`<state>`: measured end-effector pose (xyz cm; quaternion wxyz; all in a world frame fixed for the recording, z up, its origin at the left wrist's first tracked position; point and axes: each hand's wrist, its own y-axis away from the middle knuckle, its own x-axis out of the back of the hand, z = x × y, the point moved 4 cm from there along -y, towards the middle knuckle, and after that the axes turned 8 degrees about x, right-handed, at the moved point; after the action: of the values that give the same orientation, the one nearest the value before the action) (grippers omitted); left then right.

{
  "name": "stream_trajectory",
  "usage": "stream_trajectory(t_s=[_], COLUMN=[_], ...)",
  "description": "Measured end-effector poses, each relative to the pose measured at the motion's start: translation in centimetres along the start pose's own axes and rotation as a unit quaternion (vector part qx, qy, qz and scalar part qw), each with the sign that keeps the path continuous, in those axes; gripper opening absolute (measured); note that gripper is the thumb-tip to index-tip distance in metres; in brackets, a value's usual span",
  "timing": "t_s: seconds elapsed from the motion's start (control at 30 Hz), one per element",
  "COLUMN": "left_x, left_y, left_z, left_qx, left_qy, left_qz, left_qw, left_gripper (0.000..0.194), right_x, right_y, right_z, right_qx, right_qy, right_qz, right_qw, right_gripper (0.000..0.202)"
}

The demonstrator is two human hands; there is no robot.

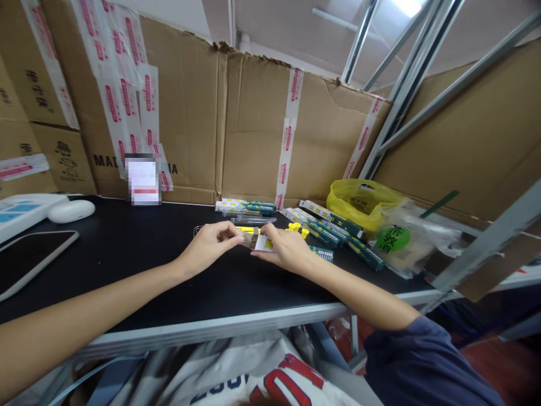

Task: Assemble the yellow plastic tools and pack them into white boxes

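My right hand (289,248) is closed around a small slim carton (264,243), white at the end with a yellow label. The carton's end points left, and a flap (250,239) sticks out from it. At that flap my left hand (215,245) has thumb and forefinger pinched together. Just behind the hands lie yellow sticks (248,229), partly covered by my fingers, and clear plastic pieces (253,220). Yellow plastic parts (298,228) show beyond my right hand. Similar green-and-white cartons (315,226) lie to the right, with more cartons (245,206) at the back.
A yellow plastic bag (363,206) and a clear bag with a green label (399,242) stand at the right, near a metal post. On the left lie a phone (34,262), a white rounded case (71,211) and a white power strip (23,214). Cardboard (249,129) walls the back.
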<state>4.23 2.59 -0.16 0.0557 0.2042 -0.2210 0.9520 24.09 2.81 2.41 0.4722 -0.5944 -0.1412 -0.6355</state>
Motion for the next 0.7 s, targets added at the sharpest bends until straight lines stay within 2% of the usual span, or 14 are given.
stream_trajectory(t_s=[0.2,0.4,0.7], left_x=[-0.4,-1.1,-1.6], left_y=[0.1,0.1,0.2], left_z=[0.3,0.6,1.2], left_qx=[0.005,0.012,-0.013], left_qy=[-0.041,-0.037,-0.087], left_qz=[-0.024,-0.05,-0.034], left_qw=[0.999,0.998,0.996], left_gripper=[0.027,0.025,0.018], right_x=[0.0,0.0,-0.7], right_y=[-0.1,-0.4,-0.8], right_z=[-0.2,-1.1,-2.2], right_qx=[-0.005,0.015,0.054], right_qy=[0.013,0.014,0.013], right_qz=[-0.018,-0.045,-0.08], right_qw=[1.0,0.999,0.995], right_gripper=[0.052,0.048,0.045])
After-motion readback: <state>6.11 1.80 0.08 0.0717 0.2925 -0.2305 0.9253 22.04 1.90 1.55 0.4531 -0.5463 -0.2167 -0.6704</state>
